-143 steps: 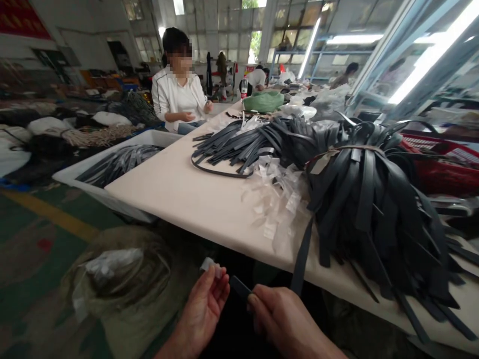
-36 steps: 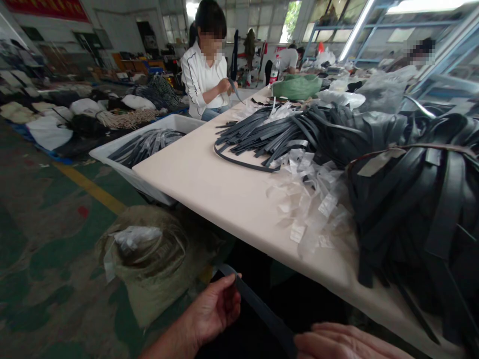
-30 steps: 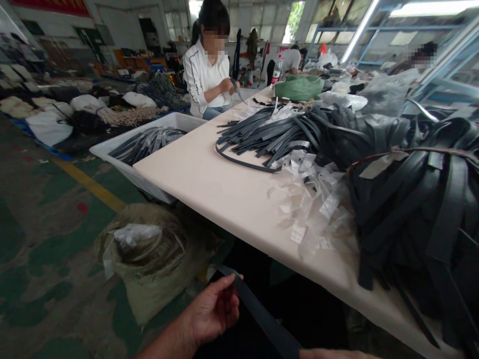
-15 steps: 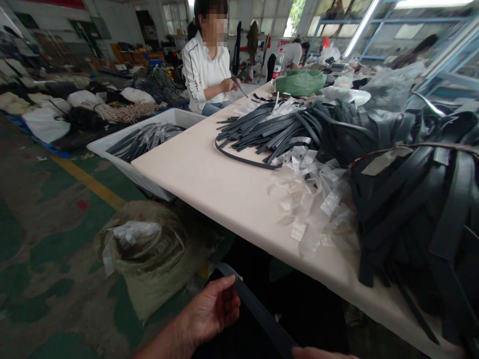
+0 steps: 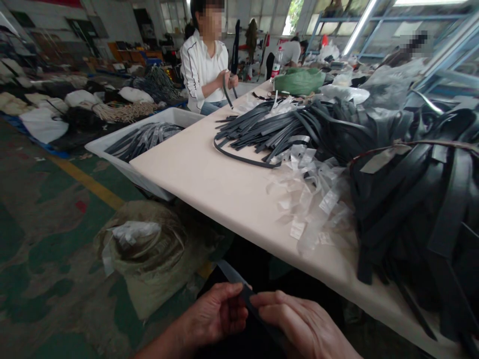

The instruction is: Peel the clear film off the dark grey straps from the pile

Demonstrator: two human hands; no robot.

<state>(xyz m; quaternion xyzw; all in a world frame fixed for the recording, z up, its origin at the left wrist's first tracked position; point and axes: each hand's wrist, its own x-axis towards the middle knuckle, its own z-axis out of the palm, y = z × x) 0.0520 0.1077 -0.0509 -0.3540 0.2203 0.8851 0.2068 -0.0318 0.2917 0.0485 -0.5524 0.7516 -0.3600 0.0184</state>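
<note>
Dark strap (image 5: pixel 246 294): in the hands, below the near edge of the bench (image 5: pixel 209 192) and apart from it, running diagonally, pale-looking far end uppermost. Left hand (image 5: pixel 220 310): thumb closed down on the strap against the index finger, other fingers loosely curled. Right hand (image 5: pixel 297 315): fingers together, bent over the strap just beside the left fingertips; thumb hidden, so cannot tell how firmly it grips.

Risks (judged): the left hold is narrow, so a sharp pull could make the strap slip or twist; if both holds slacken, it would drop. Snagging the ends overhanging from the tied bundle (image 5: pixel 415 214) could drag pieces off. A brush of the sleeve could scatter the clear strips (image 5: pixel 312 199).

Materials: strap flat, flexible, matte to faintly glossy; bundle similar, bent into drooping loops. Strips thin, crinkled, plastic-like. Bench top smooth, pale. Sack (image 5: pixel 147 284) slumped, wrinkled, drab green, whitish film at its mouth.
</note>
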